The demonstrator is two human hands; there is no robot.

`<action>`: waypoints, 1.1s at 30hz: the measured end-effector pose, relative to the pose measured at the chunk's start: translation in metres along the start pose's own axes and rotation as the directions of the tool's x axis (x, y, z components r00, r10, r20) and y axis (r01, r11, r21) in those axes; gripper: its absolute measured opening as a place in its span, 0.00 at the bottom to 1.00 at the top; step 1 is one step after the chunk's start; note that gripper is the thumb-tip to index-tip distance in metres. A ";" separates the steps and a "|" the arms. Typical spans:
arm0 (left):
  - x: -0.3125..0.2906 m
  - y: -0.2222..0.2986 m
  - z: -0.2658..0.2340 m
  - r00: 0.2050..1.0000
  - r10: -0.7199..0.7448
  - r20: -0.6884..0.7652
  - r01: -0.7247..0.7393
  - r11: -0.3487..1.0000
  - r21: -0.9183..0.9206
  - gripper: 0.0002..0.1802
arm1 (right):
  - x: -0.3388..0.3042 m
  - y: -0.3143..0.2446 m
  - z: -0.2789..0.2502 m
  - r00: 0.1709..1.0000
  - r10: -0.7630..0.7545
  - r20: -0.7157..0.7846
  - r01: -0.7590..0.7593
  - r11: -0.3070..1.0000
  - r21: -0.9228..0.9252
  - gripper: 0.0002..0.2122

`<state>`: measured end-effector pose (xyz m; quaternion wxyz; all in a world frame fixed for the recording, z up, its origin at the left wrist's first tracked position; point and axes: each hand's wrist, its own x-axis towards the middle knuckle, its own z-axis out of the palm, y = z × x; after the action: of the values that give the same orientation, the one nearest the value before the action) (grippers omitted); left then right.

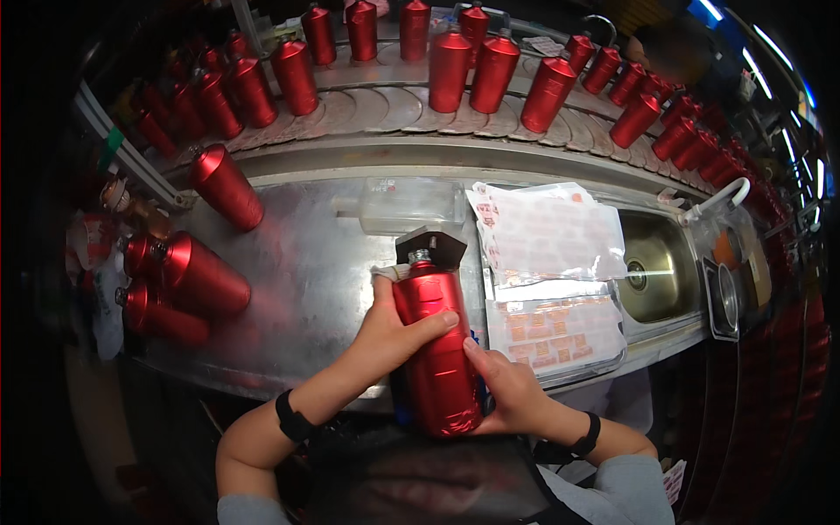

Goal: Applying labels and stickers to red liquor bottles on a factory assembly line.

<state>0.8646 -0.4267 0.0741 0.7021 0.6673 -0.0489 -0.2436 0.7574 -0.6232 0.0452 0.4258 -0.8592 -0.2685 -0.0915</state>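
Note:
A shiny red bottle (435, 367) with a bare threaded glass neck stands between my hands at the table's near edge, its base toward me. My left hand (392, 328) grips its left side, thumb lying across the front and fingers mostly hidden behind. Something whitish, perhaps a finger cover, shows at that hand's fingertips. My right hand (512, 385) closes on the lower right side, with the thumb pressed along the red surface. Just behind the neck is a dark angled metal plate (449, 249). A clear glass bottle (416, 206) lies on its side beyond it.
Printed sheets (542, 232) and a lower label sheet (556, 332) lie to the right, beside a sink (656, 262) with a white faucet (722, 197). Several red bottles stand on the curved conveyor (350, 114). More red bottles (201, 276) stand on the left of the metal table (289, 280).

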 end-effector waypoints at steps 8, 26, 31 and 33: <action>0.020 -0.010 0.004 0.999 -0.021 0.032 0.017 0.992 0.125 0.46 | -0.009 0.014 0.001 0.994 0.064 0.085 -0.063 0.998 -0.024 0.55; 0.024 -0.021 0.012 0.999 0.005 -0.043 -0.010 0.992 -0.123 0.47 | 0.018 0.047 -0.094 0.878 0.469 0.093 -0.476 0.876 0.079 0.32; 0.016 -0.008 0.022 0.999 -0.040 -0.026 0.036 0.987 -0.158 0.47 | 0.000 0.153 -0.169 0.788 0.484 -0.380 -0.589 0.772 -0.238 0.22; 0.015 -0.009 0.028 0.999 -0.038 -0.023 0.033 0.986 -0.163 0.47 | -0.018 0.214 -0.207 0.772 0.426 -0.473 -0.617 0.680 -0.395 0.20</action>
<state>0.8639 -0.4587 0.0643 0.7503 0.6118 -0.0077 -0.2505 0.8730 -0.8971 0.0203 0.2197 -0.9524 0.1066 -0.1823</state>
